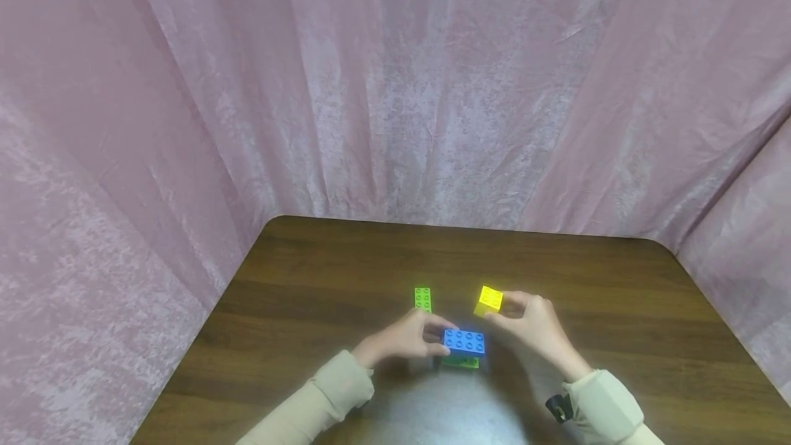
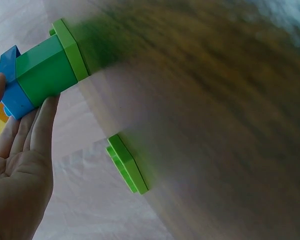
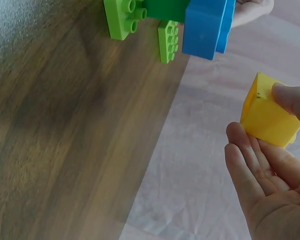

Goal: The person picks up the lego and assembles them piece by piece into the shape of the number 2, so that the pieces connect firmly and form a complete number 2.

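Two hands working with toy bricks above a wooden bench [image 1: 618, 335].
Left hand [image 1: 404, 338] grips the blue brick [image 1: 464, 341] stacked on green; right hand [image 1: 534, 327] pinches a yellow brick [image 1: 489, 300] just beyond. A flat green plate [image 1: 423, 299] lies past the left hand.

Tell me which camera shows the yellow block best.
Right wrist: the yellow block fills the frame, pinched in the right hand. Head view shows it small. Left wrist catches only a yellow sliver at the edge.
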The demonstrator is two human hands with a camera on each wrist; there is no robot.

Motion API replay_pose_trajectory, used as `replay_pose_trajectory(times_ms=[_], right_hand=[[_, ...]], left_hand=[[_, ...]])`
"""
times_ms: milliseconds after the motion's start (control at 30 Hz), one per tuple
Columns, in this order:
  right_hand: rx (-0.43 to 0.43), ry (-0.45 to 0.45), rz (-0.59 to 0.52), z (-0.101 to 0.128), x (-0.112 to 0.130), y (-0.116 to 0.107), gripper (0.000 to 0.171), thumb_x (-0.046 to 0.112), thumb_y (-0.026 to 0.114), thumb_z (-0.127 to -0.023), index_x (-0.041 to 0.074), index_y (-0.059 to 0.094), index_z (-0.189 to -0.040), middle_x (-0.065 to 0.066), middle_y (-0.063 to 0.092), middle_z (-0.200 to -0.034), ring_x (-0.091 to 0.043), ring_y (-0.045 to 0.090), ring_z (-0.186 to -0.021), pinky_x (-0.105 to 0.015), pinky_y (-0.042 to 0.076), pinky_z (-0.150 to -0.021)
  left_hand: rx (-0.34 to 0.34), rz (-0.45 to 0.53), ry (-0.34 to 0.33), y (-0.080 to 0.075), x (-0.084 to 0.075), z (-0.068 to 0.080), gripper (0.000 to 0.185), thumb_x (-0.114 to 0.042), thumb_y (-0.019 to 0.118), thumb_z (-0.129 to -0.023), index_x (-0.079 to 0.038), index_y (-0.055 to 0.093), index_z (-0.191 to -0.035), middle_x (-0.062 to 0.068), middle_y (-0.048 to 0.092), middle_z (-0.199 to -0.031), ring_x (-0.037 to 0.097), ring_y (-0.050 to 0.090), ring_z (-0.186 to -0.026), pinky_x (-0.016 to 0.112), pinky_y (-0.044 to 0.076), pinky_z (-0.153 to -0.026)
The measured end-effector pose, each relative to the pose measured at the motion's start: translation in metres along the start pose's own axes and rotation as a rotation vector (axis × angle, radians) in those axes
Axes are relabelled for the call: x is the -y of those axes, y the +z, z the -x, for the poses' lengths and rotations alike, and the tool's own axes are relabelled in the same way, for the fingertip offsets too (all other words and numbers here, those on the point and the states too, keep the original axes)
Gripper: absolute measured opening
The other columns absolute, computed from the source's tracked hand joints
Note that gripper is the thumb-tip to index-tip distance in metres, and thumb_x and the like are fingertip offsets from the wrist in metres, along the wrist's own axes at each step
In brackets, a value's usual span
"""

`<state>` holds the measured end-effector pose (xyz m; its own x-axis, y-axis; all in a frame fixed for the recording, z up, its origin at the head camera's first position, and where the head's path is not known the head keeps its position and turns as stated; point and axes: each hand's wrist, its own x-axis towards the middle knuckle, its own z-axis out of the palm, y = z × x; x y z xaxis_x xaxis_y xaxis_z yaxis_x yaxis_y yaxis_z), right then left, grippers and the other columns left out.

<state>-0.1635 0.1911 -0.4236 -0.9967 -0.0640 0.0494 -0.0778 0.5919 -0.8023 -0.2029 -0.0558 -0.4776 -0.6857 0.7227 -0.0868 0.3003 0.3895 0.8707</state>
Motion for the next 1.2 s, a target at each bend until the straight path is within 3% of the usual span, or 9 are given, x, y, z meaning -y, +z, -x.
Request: replay_pose_trajectory(times_ms=[367, 733, 967, 1200], right_hand=[[0.006, -0.061, 0.02, 0.006, 0.003, 0.004, 0.047, 0.024, 0.078, -0.082, -0.004, 0.065, -0.117, -0.026, 0.067, -0.118, -0.036, 0.07, -0.099, -0.041, 0.061, -0.083], [0.046, -0.096, 0.109, 0.013, 0.005, 0.007, 0.048, 0.023, 0.077, -0.082, -0.004, 0.065, -0.119, -0.026, 0.065, -0.123, -0.044, 0.059, -0.118, -0.06, 0.048, -0.1], [0.065, -0.131, 0.092, 0.016, 0.006, 0.007, 0.044, 0.02, 0.078, -0.081, -0.005, 0.066, -0.116, -0.025, 0.068, -0.118, -0.042, 0.064, -0.109, -0.054, 0.054, -0.093], [0.094, -0.158, 0.072, 0.021, 0.008, 0.008, 0.045, 0.019, 0.079, -0.079, -0.006, 0.066, -0.115, -0.026, 0.068, -0.117, -0.042, 0.064, -0.109, -0.056, 0.053, -0.094]], left_hand=[[0.005, -0.004, 0.017, 0.001, -0.001, 0.0, 0.041, -0.01, 0.072, -0.086, -0.007, 0.064, -0.125, 0.009, 0.069, -0.122, 0.013, 0.067, -0.11, 0.018, 0.054, -0.092], [0.002, 0.02, 0.0, 0.001, -0.002, 0.001, 0.04, -0.008, 0.072, -0.085, -0.008, 0.065, -0.124, 0.007, 0.071, -0.119, 0.011, 0.069, -0.106, 0.018, 0.055, -0.091], [0.0, 0.021, -0.004, 0.0, -0.002, 0.001, 0.04, -0.007, 0.073, -0.084, -0.007, 0.065, -0.124, 0.008, 0.071, -0.119, 0.01, 0.069, -0.105, 0.018, 0.055, -0.09], [0.004, 0.025, 0.004, 0.0, -0.002, 0.001, 0.04, -0.007, 0.072, -0.084, -0.006, 0.065, -0.124, 0.009, 0.071, -0.119, 0.011, 0.069, -0.107, 0.019, 0.055, -0.091]])
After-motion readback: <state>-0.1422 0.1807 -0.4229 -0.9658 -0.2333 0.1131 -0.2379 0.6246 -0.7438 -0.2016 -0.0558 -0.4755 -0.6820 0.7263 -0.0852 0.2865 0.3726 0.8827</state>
